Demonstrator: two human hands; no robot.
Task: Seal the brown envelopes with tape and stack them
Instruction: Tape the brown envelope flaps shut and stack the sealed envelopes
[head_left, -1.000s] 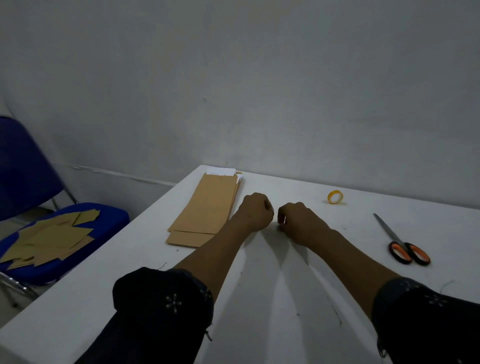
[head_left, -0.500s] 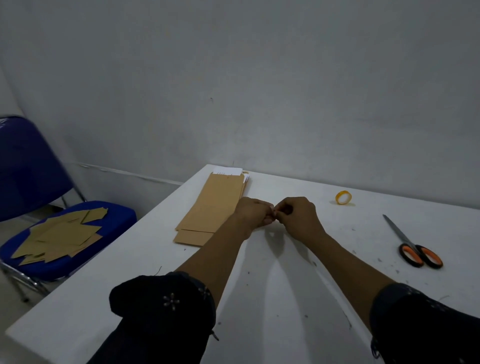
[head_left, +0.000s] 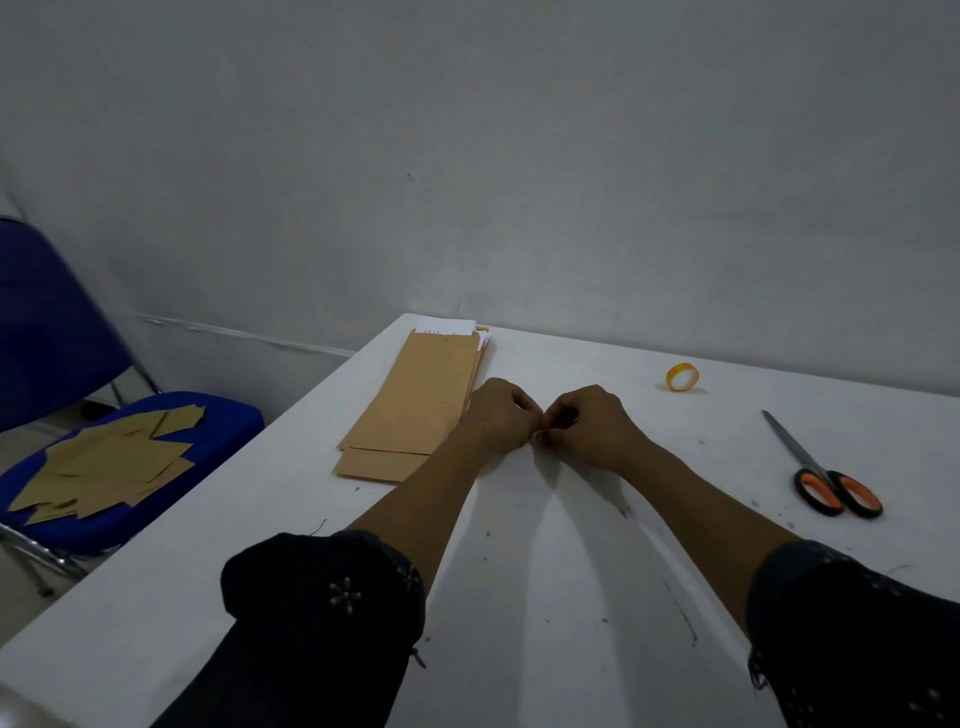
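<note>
- The left hand (head_left: 498, 421) and the right hand (head_left: 587, 423) meet over the middle of the white table (head_left: 519, 597), fingertips touching each other
- Both hands have their fingers curled in, knuckles up; they seem to pinch something very small between them, but it is too small and dim to make out, so I cannot tell what either hand grasps, if anything
- A stack of brown envelopes (head_left: 415, 405) lies flat on the table just left of the left hand, running lengthwise toward the far edge; the heel of the left hand sits at the stack's right edge, and whether it touches is unclear
- White paper (head_left: 447, 327) shows at the far end of the stack, sticking out from under the top envelope
- A small roll of yellow tape (head_left: 682, 377) stands on its edge on the table beyond and to the right of the right hand, well apart from both hands
- Scissors (head_left: 821, 467) with orange and black handles lie closed on the table's right side, blades pointing away toward the wall, apart from the tape roll
- A blue chair (head_left: 218, 421) stands left of the table, and a loose pile of brown envelopes (head_left: 109, 462) lies on its seat, fanned at different angles
- Dark sleeves (head_left: 322, 597) with small flower patterns cover both arms up to the forearms
- A plain grey wall (head_left: 519, 156) stands behind the table
</note>
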